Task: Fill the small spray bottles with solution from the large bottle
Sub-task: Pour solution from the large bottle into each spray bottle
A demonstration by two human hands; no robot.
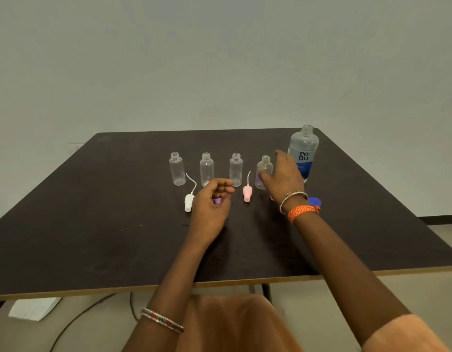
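Clear plastic small spray bottles, four in a row with their necks uncapped, stand upright on the dark worktop (118,199) just left of the large bottle (303,151), the nearest (263,171) just beside it. Its blue cap (315,200) lies in front of it. The right hand (283,177) reaches between them, fingers spread and relaxed. The left hand (209,207), further left, curls loosely over a purple spray cap (216,200); whether its fingers pinch that cap cannot be told. White (189,202) and pink (247,193) spray caps lie nearby.

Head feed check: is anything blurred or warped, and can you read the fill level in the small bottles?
Head view: soft, even light; right hand is motion-blurred over the rightmost small bottle; wide-angle lens bows the table edge; the clear small bottles show no readable fill level; the large bottle label is legible.
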